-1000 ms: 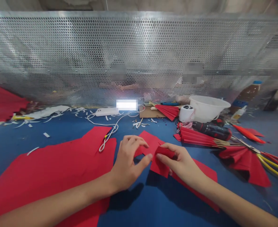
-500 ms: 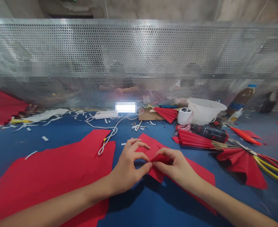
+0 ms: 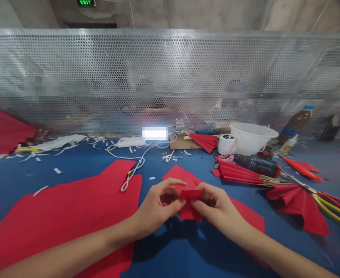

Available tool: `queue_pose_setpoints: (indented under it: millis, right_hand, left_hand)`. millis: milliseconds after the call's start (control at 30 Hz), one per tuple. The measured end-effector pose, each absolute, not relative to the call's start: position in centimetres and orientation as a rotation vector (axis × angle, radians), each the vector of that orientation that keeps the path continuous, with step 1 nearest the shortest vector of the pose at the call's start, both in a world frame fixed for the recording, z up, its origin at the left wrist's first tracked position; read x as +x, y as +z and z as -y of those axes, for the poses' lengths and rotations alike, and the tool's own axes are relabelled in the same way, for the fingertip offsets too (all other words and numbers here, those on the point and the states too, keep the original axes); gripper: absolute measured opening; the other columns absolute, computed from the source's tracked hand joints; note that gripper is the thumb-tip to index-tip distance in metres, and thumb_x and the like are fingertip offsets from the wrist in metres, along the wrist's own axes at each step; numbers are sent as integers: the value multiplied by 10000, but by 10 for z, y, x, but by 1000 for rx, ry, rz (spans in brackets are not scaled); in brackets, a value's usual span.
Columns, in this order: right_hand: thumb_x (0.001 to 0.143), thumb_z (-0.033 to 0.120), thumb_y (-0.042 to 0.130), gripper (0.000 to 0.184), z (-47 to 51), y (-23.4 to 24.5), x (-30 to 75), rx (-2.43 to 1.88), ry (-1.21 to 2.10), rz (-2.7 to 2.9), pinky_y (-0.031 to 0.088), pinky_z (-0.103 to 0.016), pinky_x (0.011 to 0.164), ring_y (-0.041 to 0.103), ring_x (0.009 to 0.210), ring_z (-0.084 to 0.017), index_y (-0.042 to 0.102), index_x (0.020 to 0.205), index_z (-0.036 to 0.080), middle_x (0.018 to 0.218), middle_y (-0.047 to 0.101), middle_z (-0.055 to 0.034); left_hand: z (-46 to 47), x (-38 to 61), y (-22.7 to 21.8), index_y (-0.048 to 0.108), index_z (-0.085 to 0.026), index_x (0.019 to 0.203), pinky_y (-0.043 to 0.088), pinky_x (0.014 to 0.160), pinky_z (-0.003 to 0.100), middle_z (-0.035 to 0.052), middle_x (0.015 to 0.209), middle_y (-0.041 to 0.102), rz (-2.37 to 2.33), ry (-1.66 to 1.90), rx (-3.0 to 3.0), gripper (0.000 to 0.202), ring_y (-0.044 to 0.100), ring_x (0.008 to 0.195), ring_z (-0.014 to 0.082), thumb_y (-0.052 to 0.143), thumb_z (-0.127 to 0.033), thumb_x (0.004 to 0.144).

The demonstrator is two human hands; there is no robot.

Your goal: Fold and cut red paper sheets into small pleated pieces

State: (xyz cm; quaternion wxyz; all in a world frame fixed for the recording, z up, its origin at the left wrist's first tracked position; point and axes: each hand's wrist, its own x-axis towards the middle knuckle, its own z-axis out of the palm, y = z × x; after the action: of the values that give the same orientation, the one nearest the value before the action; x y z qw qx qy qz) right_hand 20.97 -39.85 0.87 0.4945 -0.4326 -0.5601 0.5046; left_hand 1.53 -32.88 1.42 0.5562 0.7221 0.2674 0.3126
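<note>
The left hand (image 3: pixel 154 206) and the right hand (image 3: pixel 220 204) each pinch a side of the small folded red piece (image 3: pixel 189 211) above the blue desk (image 3: pixel 158 264), its likely light, thin, easily creased material best held gently by the edges.

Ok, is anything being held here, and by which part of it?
A small folded red paper piece: the left hand pinches its left side, the right hand its right side.

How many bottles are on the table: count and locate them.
2: the blue-capped bottle right of the white tub, and the small bottle in front of the first. The tub could hide more.
</note>
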Motion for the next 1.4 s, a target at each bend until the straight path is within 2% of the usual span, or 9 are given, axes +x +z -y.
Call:
queue_pose_setpoints:
  millis: [167,267,300,400,467,600,800,1133,1400]
  right_hand:
    - [947,429,638,276,399,6,216,-1087,1306,1326,425,-229,537,634,570,-138,625,1061,178,678,666,18]
    - [976,578,506,464,397,5,220,-993,1346,1304,447,-259,563,660,612,-174,666,1098,160,646,666,-8]
    - [966,594,515,485,396,5,221,-1002,1337,1307,437,-256,549,647,592,-170,678,1087,154,624,654,-4]
    - [881,501,707,379,392,4,220,-1114,1292,1326,392,-225,505,596,533,-127,696,1021,148,613,634,23]
    - [842,437,771,339,390,3,219,-1142,1285,1325,405,-220,511,589,535,-114,695,1006,150,655,649,23]
    - [846,411,765,329,390,3,215,-1159,1256,1323,482,-248,582,610,580,-121,688,1040,156,768,680,2]
    - [904,385,697,248,394,5,214,-1169,1210,1371,468,-244,589,583,585,-116,661,996,157,693,625,28]
    - [875,336,717,229,394,3,216,-1213,1159,1406,456,-240,565,588,583,-123,651,1021,173,688,619,33]
    - [897,272,679,174,395,6,214,-1232,1171,1413,439,-227,562,588,589,-112,669,1036,169,686,620,37]
  left_hand:
    - [329,17,11,754,-154,874,473,485,201,23,735,711,-692,797,1645,104,558,498,94,706,-224,815]
    - [329,16,8,809,-169,856,479,485,213,48,735,756,-723,891,1700,134,594,504,115,702,-154,777]
    - [329,15,7,818,-178,853,486,489,219,61,776,777,-716,911,1697,141,618,526,128,702,-151,777]
    - [329,14,8,826,-193,816,526,559,233,88,940,801,-667,940,1691,144,707,696,180,702,-133,774]
    - [328,13,10,826,-197,870,540,605,236,87,981,795,-630,915,1694,176,720,784,196,685,-130,788]
    - [326,13,13,785,-190,1046,544,612,250,70,949,776,-622,819,1597,227,663,682,154,667,-235,857]
    - [321,20,8,789,-125,803,480,554,219,24,634,676,-696,665,1585,219,581,546,117,763,-341,821]
    - [315,19,5,785,-113,810,530,547,238,41,631,712,-687,545,1438,247,631,522,131,834,-341,728]
    - [315,18,7,797,-120,828,516,540,198,32,634,722,-643,536,1464,153,623,525,104,834,-238,738]
